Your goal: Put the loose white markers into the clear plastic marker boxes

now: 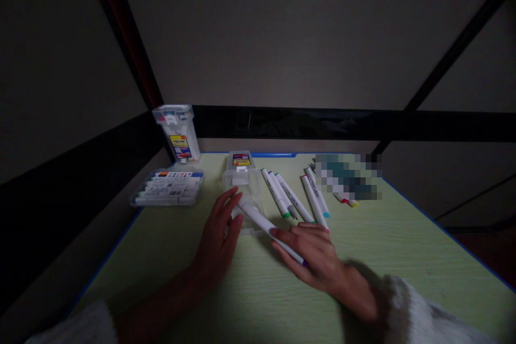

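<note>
My right hand [318, 260] holds a white marker [266, 226] with a purple end, its far tip pointing into a clear plastic marker box [243, 183] that lies on its side on the light green table [403, 258]. My left hand [220, 236] rests against the near left side of that box, fingers bent around its edge. Several loose white markers [298, 199] with coloured ends lie just right of the box.
A flat clear case of markers [169, 188] lies at the left edge. An upright clear marker box [179, 131] stands at the back left corner. A blurred patch [349, 174] covers something at the back right. Dark bars and walls surround the table.
</note>
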Demonstrator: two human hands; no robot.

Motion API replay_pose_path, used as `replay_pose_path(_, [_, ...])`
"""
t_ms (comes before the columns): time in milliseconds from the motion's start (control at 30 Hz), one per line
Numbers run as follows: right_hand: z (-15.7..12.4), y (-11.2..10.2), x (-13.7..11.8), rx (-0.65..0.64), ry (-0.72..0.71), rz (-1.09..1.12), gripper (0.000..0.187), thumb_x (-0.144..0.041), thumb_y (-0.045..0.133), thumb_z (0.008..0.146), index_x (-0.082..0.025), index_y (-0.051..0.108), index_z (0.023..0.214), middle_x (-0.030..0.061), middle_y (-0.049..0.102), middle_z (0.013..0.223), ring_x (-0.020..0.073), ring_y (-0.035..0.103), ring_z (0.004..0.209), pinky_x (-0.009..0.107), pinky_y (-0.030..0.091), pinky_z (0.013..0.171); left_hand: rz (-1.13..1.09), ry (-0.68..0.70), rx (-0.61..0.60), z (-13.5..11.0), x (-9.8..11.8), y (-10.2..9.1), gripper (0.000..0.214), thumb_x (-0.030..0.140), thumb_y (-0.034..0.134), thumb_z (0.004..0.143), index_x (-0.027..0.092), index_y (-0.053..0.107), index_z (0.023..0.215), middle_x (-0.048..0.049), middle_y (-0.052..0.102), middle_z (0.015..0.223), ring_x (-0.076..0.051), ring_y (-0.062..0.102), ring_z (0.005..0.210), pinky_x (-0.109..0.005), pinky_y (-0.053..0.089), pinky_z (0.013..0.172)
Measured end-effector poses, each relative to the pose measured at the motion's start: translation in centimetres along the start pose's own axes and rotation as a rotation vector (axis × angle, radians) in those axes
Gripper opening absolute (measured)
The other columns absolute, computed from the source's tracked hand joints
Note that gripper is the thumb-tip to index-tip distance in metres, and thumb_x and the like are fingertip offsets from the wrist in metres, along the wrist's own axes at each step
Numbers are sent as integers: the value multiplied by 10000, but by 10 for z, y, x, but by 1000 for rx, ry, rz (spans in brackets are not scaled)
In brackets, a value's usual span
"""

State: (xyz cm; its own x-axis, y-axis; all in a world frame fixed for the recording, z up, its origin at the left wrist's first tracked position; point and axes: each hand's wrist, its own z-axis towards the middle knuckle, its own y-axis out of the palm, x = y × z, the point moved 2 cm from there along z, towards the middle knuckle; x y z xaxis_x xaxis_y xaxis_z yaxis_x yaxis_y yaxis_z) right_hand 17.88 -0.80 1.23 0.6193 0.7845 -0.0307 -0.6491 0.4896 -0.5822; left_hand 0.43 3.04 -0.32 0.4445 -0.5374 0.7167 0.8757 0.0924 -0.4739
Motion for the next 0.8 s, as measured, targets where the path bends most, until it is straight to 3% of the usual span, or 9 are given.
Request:
replay_pose_path(233, [-1, 1, 0, -39, 44, 22, 152, -162, 454, 869, -109, 593, 902, 1, 591, 560, 101, 535, 479, 239, 427, 491, 38, 59, -13, -1, -3, 1, 334, 246, 356, 890, 171, 479, 1191, -89, 467, 1274, -180, 425, 1195, -361, 352, 1011])
replay_pose_path(500, [-5, 3, 4, -89, 68, 32, 216, -189, 391, 888, -123, 595, 898, 2, 556, 562, 110, 493, 479, 243, 400, 476, 45, 68, -67, -1, -1, 1, 339, 232, 326, 898, 119, 529, 1144, -107, 520, 1220, -168, 476, 1142, -332, 367, 997])
replay_pose_path(800, [-6, 4, 6, -136, 89, 17, 271, -129, 323, 853, -131, 586, 920, 28, 593, 626, 136, 546, 548, 249, 404, 501, 86, 101, -99, -3, 1, 2, 338, 224, 327, 893, 124, 545, 1131, -104, 544, 1190, -186, 493, 1115, -352, 386, 962])
